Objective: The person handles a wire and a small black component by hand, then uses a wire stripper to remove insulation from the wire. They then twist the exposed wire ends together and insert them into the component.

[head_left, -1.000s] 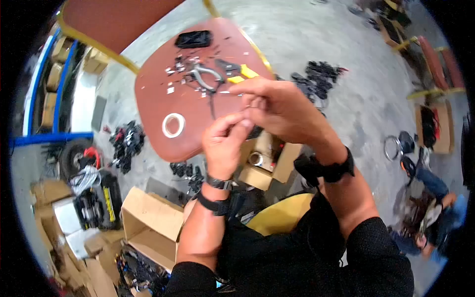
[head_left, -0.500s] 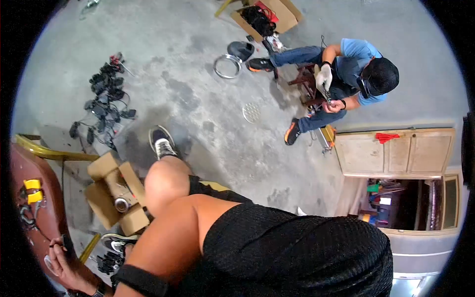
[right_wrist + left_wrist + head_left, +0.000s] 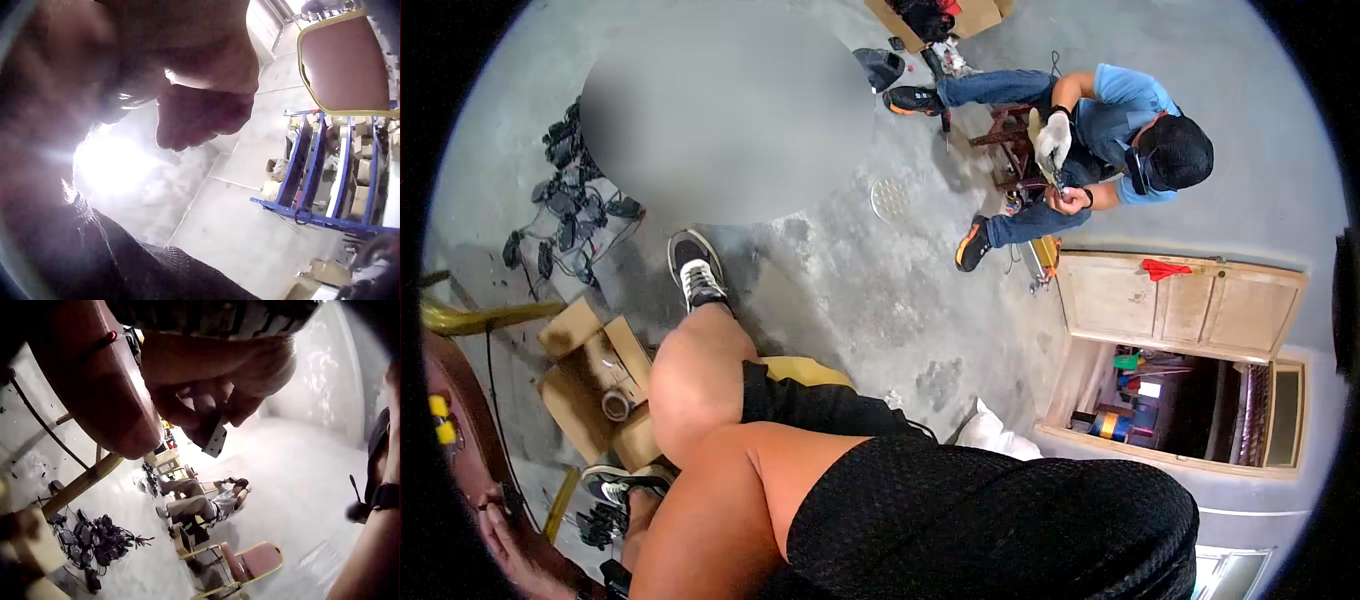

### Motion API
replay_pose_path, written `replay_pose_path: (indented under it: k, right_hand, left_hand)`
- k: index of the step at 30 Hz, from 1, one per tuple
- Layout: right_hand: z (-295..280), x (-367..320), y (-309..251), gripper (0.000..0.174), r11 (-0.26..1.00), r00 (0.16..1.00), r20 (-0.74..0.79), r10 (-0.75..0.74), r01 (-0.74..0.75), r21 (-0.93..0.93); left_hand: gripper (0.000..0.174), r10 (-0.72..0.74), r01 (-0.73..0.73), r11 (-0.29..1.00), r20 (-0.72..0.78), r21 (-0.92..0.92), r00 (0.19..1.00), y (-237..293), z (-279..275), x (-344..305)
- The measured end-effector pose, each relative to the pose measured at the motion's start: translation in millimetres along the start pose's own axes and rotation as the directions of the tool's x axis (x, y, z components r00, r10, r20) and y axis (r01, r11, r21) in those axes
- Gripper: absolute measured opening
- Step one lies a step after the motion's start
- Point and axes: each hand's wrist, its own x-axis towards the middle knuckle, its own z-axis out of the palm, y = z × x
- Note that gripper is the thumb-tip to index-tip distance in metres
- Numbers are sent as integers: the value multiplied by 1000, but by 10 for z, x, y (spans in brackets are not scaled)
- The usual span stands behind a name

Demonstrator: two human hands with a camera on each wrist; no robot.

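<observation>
My left hand [image 3: 512,548] is low at the left edge of the head view, beside the red-brown padded seat [image 3: 465,385]. In the left wrist view its thumb and fingers pinch a small dark block with a white, dotted face [image 3: 215,441]; its exact kind does not show. That view also has the seat's rounded edge [image 3: 134,440] close to the hand. My right hand [image 3: 206,115] appears dark against bright light in the right wrist view, fingers bent; I cannot tell whether something is in them. In the head view the right hand is out of frame.
An open cardboard box [image 3: 580,400] with a tape roll [image 3: 615,405] stands by my feet. Black cabled parts [image 3: 565,215] lie heaped on the floor. A seated person [image 3: 1130,150] works at the right. Blue shelving [image 3: 306,169] with boxes shows in the right wrist view.
A second ago both hands were together above the seat. My view has swung right, so the seat and left hand lie at the left edge. The right hand has left the head view.
</observation>
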Motion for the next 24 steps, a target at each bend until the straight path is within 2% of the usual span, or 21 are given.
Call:
replay_pose_path:
  k: [1,4,5,6,7,8,10,12,13,14,15,16,18,19,20,21,22,24]
  right_hand:
    - [-27,-58,-20,22,1000,1000,-9,7,-7,-4]
    - [4,-94,55,22,999,999,2,49,-49,-1]
    - [15,-113,70,22,998,998,-2,65,-65,5]
    - [31,-135,91,22,997,997,-9,79,-79,16]
    - [28,-149,100,22,996,995,-20,94,-93,14]
    - [35,-157,129,23,995,994,-35,104,-104,13]
    - [34,-110,212,23,996,996,-47,76,-78,-36]
    - [-26,47,340,24,993,995,-93,29,-39,-111]
    - [-43,140,423,24,987,993,-118,12,-31,-156]
    - [-63,233,500,24,981,990,-144,1,-29,-190]
    - [-78,340,556,25,978,986,-168,-9,-27,-207]
    - [-103,411,645,25,972,981,-194,19,-64,-226]
    - [-198,419,788,26,959,962,-235,138,-189,-211]
    - [-239,342,824,26,937,936,-246,253,-300,-176]
    - [-274,274,852,28,874,874,-230,428,-466,-142]
    - [-281,224,890,31,772,776,-212,593,-624,-122]
    - [-269,187,933,33,730,715,-178,676,-683,24]
    - [-203,155,1002,37,555,563,-65,824,-779,293]
  left_hand:
    - [16,-73,72,997,5,28,997,6,14,6]
    - [14,185,-182,983,170,-32,968,-137,57,-45]
    - [18,191,-151,975,264,-165,945,-109,95,-75]
    - [27,286,-288,957,315,-41,905,-320,-55,62]
    - [37,366,-427,901,386,82,847,-307,-38,75]
    - [31,207,-268,959,423,90,882,-276,-100,17]
    - [22,-44,2,995,423,99,905,-166,-14,-72]
    - [17,38,10,996,510,-91,859,-244,58,-61]
    - [16,73,3,987,466,-161,882,-155,186,-168]
    - [16,-33,80,988,326,-133,945,-284,209,-180]
    - [14,-89,104,994,407,-16,909,-13,187,-163]
    - [13,-63,107,989,362,-103,930,94,133,-157]
    - [12,-5,103,947,307,-304,952,-17,196,-166]
    - [11,17,113,905,302,-409,953,-52,204,-153]
    - [11,-1,134,894,298,-427,955,-43,178,-132]
    - [11,-20,162,880,306,-446,952,-38,146,-112]
    - [11,23,107,903,296,-415,955,-41,125,-93]
    - [12,1,132,890,292,-437,956,-7,40,-71]
